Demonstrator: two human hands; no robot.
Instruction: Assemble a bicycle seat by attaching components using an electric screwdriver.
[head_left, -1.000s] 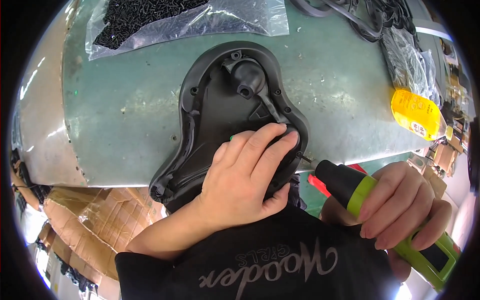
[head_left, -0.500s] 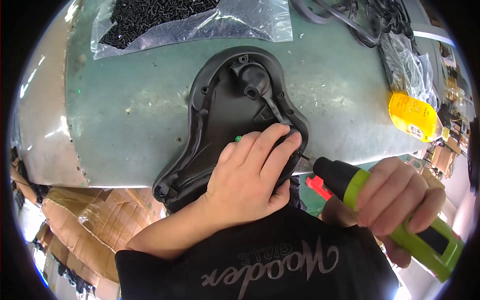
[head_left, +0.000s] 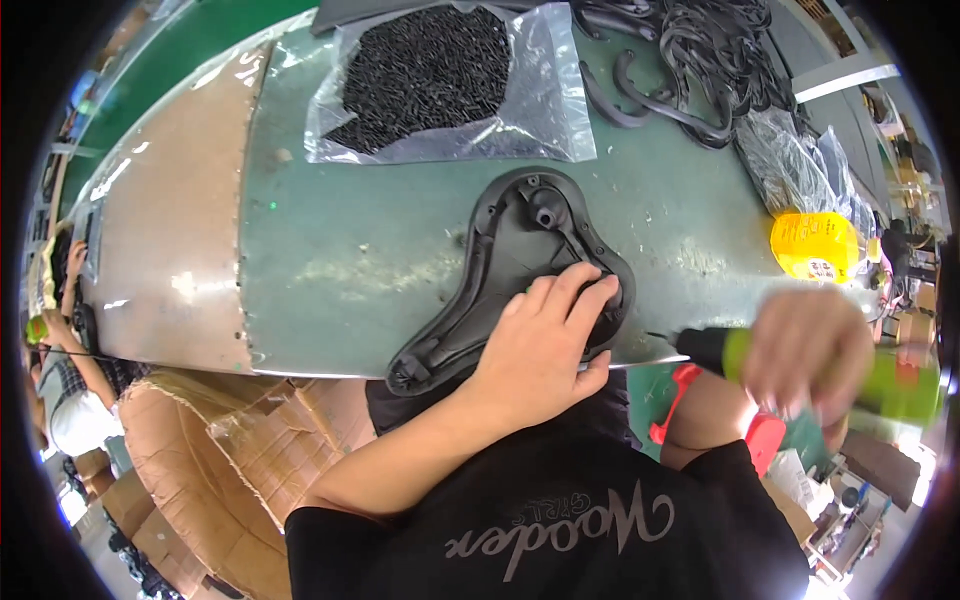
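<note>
A black moulded saddle-shaped shell (head_left: 480, 290) lies hollow side up at the near edge of the table, its narrow end toward the lower left. Screw bosses and a round socket show inside it. My left hand (head_left: 545, 335) rests across its right side, fingertips over the rim and thumb at the near edge. My right hand (head_left: 808, 350), smeared by motion, is wrapped round a green and black electric screwdriver (head_left: 735, 350) to the right. Its bit points left toward the shell, with a gap between them. What lies under my left fingers is hidden.
A clear plastic bag of black screws (head_left: 430, 75) lies at the back. Black rubbery strips (head_left: 690, 60), crumpled clear plastic (head_left: 785, 160) and a yellow-labelled bottle (head_left: 815, 245) are at the right. A cardboard box (head_left: 190, 450) stands below the left edge; another person's hand (head_left: 75, 258) shows far left.
The screwdriver in my right hand has drawn away from the shell's rim to the right. My left hand stays on the shell. The view has shifted and takes in more of the table.
</note>
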